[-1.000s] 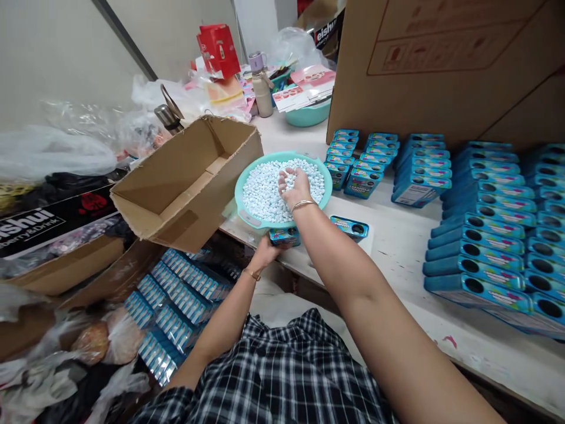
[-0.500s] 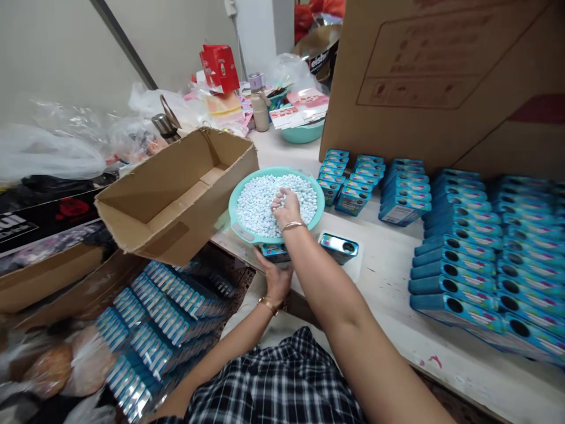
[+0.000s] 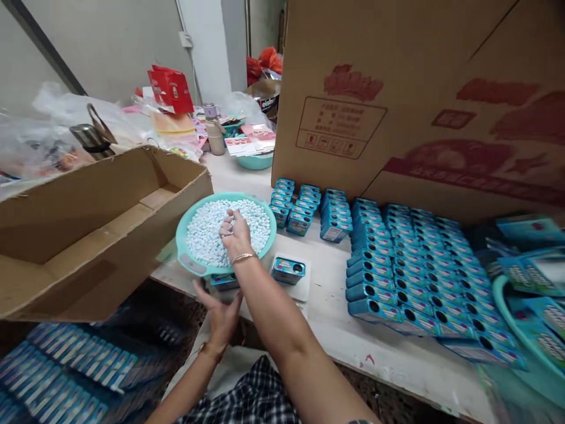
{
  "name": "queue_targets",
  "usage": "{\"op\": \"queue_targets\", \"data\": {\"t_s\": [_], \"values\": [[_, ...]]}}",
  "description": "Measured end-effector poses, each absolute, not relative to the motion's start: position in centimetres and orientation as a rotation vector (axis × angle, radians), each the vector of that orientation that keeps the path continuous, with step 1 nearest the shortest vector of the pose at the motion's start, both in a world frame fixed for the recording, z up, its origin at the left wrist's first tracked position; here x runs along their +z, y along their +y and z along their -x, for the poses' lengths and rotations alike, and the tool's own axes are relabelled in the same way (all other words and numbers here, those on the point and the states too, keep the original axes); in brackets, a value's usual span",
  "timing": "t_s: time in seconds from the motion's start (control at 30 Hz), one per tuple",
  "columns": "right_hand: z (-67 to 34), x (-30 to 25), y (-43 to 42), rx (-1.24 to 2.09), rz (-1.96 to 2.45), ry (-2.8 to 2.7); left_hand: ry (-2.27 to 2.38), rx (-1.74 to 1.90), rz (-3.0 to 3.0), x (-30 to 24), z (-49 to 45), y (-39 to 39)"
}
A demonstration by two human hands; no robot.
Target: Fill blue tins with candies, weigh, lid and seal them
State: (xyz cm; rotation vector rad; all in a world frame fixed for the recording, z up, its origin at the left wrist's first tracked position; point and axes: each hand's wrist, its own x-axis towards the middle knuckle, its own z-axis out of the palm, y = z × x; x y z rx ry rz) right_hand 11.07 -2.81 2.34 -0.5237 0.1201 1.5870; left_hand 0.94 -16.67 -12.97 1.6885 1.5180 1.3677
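Dark carton (image 3: pixel 267 104), upper centre: white letters "eishu", cut off.
Large cardboard box (image 3: pixel 397 88), upper right: red print, illegible.
Blue tins (image 3: pixel 288 270), centre: labels unreadable.

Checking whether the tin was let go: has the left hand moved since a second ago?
Yes. The left hand has drawn back from the basin rim toward the body; it is open now, just below the tin it gripped before.

A pale grey wall (image 3: pixel 110 47) is seen at the back, w/ a dark bar (image 3: pixel 39 44) slanted across it. A white post (image 3: pixel 207 41) is set in the corner, & a small switch box (image 3: pixel 185 39) is fixed beside it. The white table (image 3: pixel 335 318) is worn & scuffed, w/ pink marks (image 3: pixel 369 358) near its edge. Soft light is spread all over.
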Motion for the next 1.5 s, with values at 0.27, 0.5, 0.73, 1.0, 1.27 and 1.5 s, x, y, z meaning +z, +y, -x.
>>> {"op": "queue_targets", "data": {"t_s": [0.27,0.5,0.73,1.0,1.27,1.5], "values": [[-19.5,6.3,-10.0,1.452,0.294,-0.103,1.073,1.396,-2.145,-7.3,-0.8,-18.8],[-27.1,1.9,-17.9,1.162,0.421,-0.053,0.777,1.059,-2.344,-3.4,-7.7,-14.5],[-29.8,-2.9,-21.1,1.061,0.589,-0.094,0.750,0.823,-2.317,-5.2,-11.5,-13.0],[-29.3,-2.3,-20.5,1.081,0.573,-0.009,0.812,0.837,-2.241,-5.7,-12.4,-13.8],[-29.1,-1.9,-20.8,1.047,0.564,0.049,0.978,1.018,-2.115,-3.4,-7.8,-14.4],[-27.8,-1.1,-18.8,1.070,0.643,0.024,0.930,0.981,-2.102,-3.7,-7.5,-14.9]]}}
